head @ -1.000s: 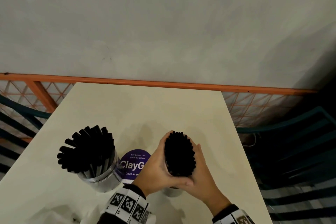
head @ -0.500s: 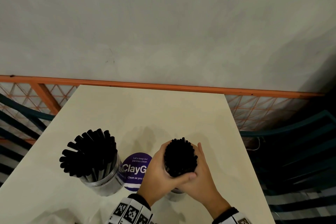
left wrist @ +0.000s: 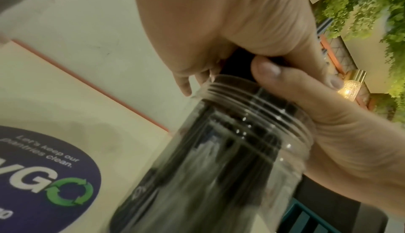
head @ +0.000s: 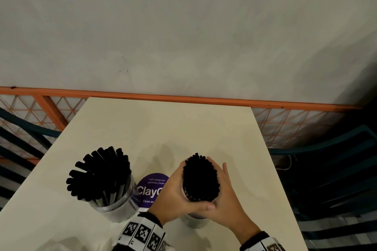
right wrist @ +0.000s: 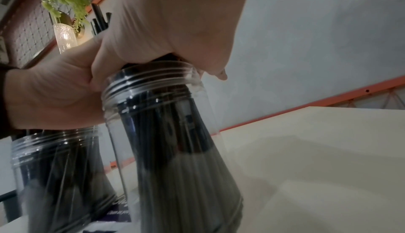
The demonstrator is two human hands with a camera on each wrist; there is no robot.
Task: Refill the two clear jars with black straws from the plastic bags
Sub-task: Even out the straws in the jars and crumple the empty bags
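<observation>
Two clear jars stand near the table's front edge. The left jar (head: 117, 209) holds a fan of black straws (head: 100, 175). Both hands grip a tight bundle of black straws (head: 201, 179) standing upright in the right jar (head: 194, 223). My left hand (head: 175, 194) wraps the bundle from the left, thumb across the front. My right hand (head: 227, 193) cups it from the right. The left wrist view shows the threaded jar mouth (left wrist: 258, 108) just under the fingers (left wrist: 267, 70). In the right wrist view the bundle fills the jar (right wrist: 175, 150), and my right hand (right wrist: 175, 20) is above its rim.
The cream table (head: 163, 128) carries a round purple sticker (head: 152, 189) between the jars. A pale crumpled shape, perhaps a plastic bag (head: 61, 244), lies at the bottom left. An orange rail (head: 183, 100) runs behind the table, and dark teal chairs (head: 326, 169) stand to the right.
Both hands have kept hold of the bundle in the right jar. The bundle's top changed from oval to rounder and back to oval. The left jar has not moved.
</observation>
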